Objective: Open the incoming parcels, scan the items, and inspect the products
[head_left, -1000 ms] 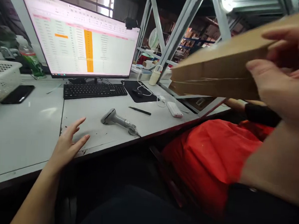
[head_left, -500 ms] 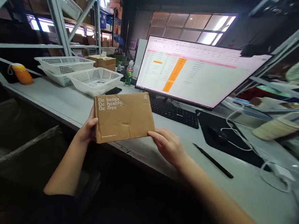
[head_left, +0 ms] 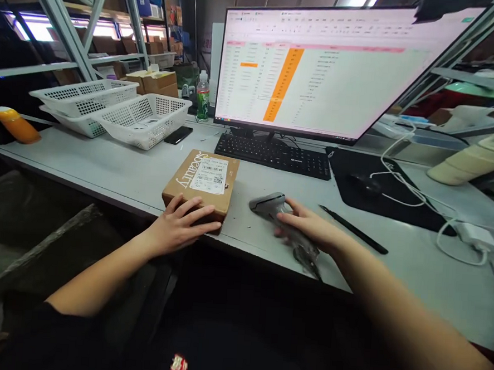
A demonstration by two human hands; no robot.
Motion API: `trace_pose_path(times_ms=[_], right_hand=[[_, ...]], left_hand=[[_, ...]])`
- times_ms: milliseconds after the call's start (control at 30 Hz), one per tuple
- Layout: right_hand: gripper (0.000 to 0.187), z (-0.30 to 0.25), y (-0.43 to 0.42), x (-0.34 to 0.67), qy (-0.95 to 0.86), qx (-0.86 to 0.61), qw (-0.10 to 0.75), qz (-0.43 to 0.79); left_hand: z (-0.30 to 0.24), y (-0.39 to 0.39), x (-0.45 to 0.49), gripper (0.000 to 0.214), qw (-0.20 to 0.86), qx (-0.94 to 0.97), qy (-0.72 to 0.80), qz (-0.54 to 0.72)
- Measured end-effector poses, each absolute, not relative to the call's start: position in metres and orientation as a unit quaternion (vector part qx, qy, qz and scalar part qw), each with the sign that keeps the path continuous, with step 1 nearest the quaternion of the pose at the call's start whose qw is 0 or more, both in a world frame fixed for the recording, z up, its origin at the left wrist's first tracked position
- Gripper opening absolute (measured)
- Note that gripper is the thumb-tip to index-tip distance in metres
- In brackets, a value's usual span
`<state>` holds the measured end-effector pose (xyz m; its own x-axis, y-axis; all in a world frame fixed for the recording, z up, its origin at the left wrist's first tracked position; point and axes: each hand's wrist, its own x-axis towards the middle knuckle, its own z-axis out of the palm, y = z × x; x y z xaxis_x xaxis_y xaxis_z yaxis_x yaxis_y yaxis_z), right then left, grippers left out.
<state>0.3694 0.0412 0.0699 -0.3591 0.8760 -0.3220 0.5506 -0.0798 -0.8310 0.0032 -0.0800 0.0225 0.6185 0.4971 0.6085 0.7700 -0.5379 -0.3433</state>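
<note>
A brown cardboard box [head_left: 175, 185] lies near the desk's front edge. Its upper face carries a white label with barcodes and a square code, beside white lettering reading "beauty". My left hand [head_left: 175, 230] rests against the box's near side and edge, fingers spread and not wrapped round it. Right of the box, my right hand [head_left: 307, 225] is closed round the handle of a grey handheld barcode scanner [head_left: 266, 204]. The scanner's head points left, toward the box. Its lower part is blurred and partly covered by my fingers.
Behind stand a monitor [head_left: 320, 83] showing a spreadsheet and a black keyboard [head_left: 269, 153]. A black pen-like stick [head_left: 353, 229] and a mouse [head_left: 366, 184] with cables lie right. White baskets [head_left: 144, 123], a phone [head_left: 178, 135] and a green-labelled bottle [head_left: 202, 98] are left.
The box, held up in both hands before, now lies on the desk with its labelled face up. My right hand has left it and taken hold of the scanner.
</note>
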Motion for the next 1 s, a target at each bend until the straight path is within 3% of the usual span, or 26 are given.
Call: trace_pose_path(times_ms=[67,233,400,633,767,1000], right_hand=[[0.065,0.079,0.041,0.361,-0.614,-0.533,0.17,0.557],[0.032,0.143,0.042,0.336,-0.652,-0.502,0.228,0.521],[0.023,0.198,0.04,0.291,-0.734,-0.423,0.221,0.483],[0.023,0.216,0.028,0.265,-0.765,-0.411,0.191,0.457],[0.027,0.204,0.032,0.294,-0.743,-0.433,0.228,0.456],[0.03,0.107,0.079,0.342,-0.658,-0.583,0.215,0.426]], left_hand=[[0.03,-0.081,0.005,0.05,0.294,-0.853,-0.369,-0.221],[0.033,-0.078,0.013,0.039,0.297,-0.836,-0.368,-0.278],[0.031,-0.072,0.032,0.039,0.29,-0.823,-0.382,-0.304],[0.03,-0.072,0.028,0.036,0.259,-0.817,-0.37,-0.36],[0.024,-0.071,0.004,0.04,0.273,-0.747,-0.415,-0.441],[0.001,-0.065,-0.01,0.071,0.258,-0.73,-0.46,-0.435]])
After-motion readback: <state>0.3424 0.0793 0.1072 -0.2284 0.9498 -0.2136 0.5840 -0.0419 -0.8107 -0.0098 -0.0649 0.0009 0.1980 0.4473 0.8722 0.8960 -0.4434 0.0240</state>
